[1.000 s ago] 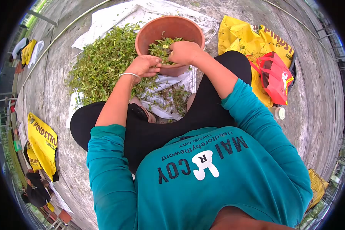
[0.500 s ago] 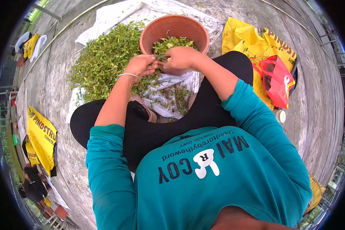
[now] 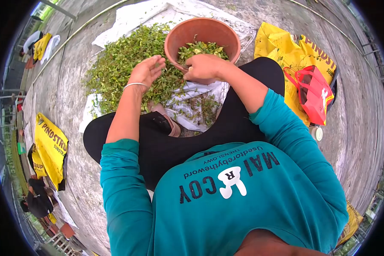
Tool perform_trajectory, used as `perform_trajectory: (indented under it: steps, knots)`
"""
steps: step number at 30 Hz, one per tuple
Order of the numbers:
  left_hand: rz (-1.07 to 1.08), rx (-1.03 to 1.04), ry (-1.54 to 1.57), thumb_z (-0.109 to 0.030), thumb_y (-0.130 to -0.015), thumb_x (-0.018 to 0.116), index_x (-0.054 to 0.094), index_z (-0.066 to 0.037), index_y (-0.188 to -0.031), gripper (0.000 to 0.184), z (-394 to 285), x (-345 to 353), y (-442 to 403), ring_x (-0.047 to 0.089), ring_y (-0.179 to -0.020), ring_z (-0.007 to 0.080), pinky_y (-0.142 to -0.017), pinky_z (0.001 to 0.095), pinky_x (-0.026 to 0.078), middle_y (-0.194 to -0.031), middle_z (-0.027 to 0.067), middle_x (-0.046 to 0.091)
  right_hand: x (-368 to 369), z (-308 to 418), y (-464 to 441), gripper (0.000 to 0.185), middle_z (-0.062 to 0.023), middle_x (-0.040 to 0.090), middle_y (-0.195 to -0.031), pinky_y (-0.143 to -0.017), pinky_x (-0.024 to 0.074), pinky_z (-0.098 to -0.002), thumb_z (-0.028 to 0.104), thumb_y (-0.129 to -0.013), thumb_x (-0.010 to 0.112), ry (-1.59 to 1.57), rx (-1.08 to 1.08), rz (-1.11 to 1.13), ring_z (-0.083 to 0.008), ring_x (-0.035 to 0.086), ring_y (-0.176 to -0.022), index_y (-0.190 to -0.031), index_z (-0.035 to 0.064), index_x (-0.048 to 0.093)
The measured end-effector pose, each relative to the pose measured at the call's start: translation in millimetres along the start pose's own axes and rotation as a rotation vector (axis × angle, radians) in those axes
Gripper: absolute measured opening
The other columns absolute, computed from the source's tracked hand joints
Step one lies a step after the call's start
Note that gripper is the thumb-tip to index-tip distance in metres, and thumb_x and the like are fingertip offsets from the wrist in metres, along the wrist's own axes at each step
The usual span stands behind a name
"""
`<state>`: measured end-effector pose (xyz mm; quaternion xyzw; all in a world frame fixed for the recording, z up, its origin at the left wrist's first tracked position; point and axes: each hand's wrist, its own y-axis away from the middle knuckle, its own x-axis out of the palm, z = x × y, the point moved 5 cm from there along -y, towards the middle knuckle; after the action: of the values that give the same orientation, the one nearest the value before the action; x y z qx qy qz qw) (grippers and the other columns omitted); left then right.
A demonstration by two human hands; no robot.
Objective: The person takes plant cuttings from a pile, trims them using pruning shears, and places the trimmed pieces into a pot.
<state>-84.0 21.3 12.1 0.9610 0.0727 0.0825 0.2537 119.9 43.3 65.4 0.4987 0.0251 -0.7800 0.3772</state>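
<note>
My left hand (image 3: 146, 71), with a white bangle on its wrist, is raised over a heap of leafy green cuttings (image 3: 115, 64). Its fingers are extended, and nothing shows in them. At the near rim of a terracotta-coloured plastic tub (image 3: 233, 36), my right hand (image 3: 204, 67) is curled closed; whatever may be inside its fingers is hidden. A ring shows on that hand. Loose leafy sprigs (image 3: 200, 50) lie inside the tub, just beyond my right hand. The two hands are apart.
A white sheet (image 3: 132, 16) lies under the heap and tub. To the right are a yellow printed bag (image 3: 272, 40) and a red tote bag (image 3: 313, 96). Another yellow bag (image 3: 51, 147) is at left, near a person in dark clothing (image 3: 40, 198).
My hands were together at the tub's near rim, with thin stems between them. Now my left hand has moved away to the left and opened, while my right hand stays by the rim.
</note>
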Motion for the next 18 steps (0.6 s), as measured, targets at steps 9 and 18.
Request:
perform_trajectory:
  steps: [9,18]
  knots:
    - [-0.189,0.298,-1.474,-0.021,-0.091,0.057,0.069,-0.001,-0.102,0.027,-36.9,19.1,18.9,0.062,-0.083,0.0168,-0.074,0.0253,0.047,-0.088,0.0067,0.069,1.0,4.8,9.4,0.034,-0.0110,0.067,-0.088,-0.072,0.0468,-0.0427,0.038,-0.079,0.058,0.101,-0.072,-0.001,-0.0334,0.061,-0.081,-0.091,0.0066,0.063]
    - [0.055,0.214,-0.376,-0.023,-0.087,0.065,0.070,-0.002,-0.103,0.027,-25.3,16.9,5.1,0.054,-0.074,0.0077,-0.071,0.0208,0.043,-0.085,0.0006,0.067,4.5,4.5,5.2,0.033,-0.0107,0.067,-0.087,-0.072,0.0469,-0.0434,0.038,-0.079,0.059,0.103,-0.092,-0.011,-0.0335,0.061,-0.080,-0.092,0.0074,0.063]
